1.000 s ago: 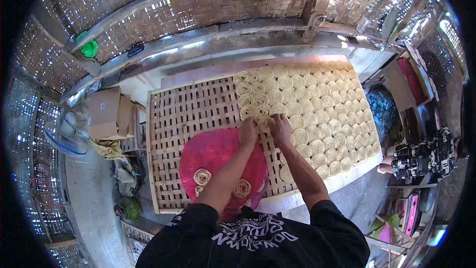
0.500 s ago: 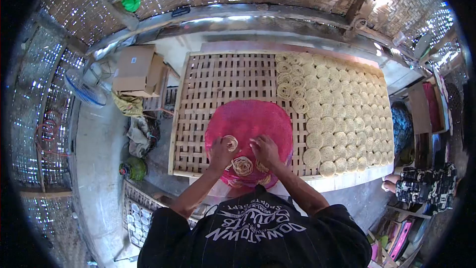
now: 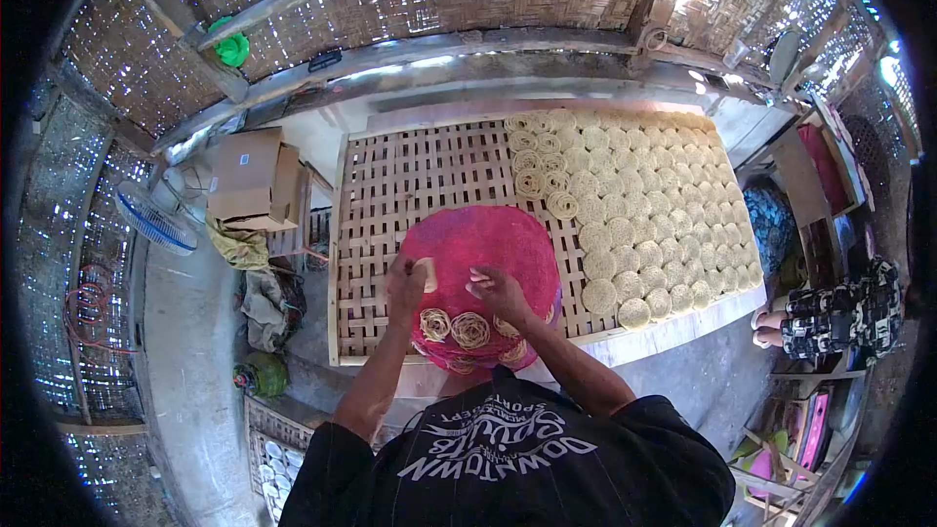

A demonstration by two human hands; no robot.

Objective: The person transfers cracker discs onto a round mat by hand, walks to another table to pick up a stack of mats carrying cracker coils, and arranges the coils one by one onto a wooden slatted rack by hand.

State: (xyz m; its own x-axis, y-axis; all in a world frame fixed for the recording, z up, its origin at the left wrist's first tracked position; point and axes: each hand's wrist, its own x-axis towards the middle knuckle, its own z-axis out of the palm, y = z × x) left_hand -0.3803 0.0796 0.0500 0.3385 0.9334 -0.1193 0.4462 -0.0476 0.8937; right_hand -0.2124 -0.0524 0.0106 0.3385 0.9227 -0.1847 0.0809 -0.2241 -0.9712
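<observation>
A large round pink-red mesh mound (image 3: 478, 249) stands in front of me at the near edge of the rack. My left hand (image 3: 404, 291) is closed around a pale yellow noodle coil (image 3: 427, 274) above the mound's left side. Over its right half is my right hand (image 3: 500, 295), the fingers drawn together; a small pale spot shows at the tips, too small to name. Loose round noodle nests lie along the mound's near side, one noodle nest (image 3: 470, 330) fully visible between my forearms. Others are partly hidden by my right arm.
Beneath the mound lies a woven slatted rack (image 3: 390, 176), its right part covered by rows of flat noodle discs (image 3: 649, 205). A cardboard box (image 3: 246, 176) and a fan (image 3: 154, 218) stand left. At right, a person's patterned clothing (image 3: 844, 312) shows.
My left hand has lifted the coil up and left, off the mound's near part. The right hand has shifted slightly left in view. The whole view has tilted and moved a little.
</observation>
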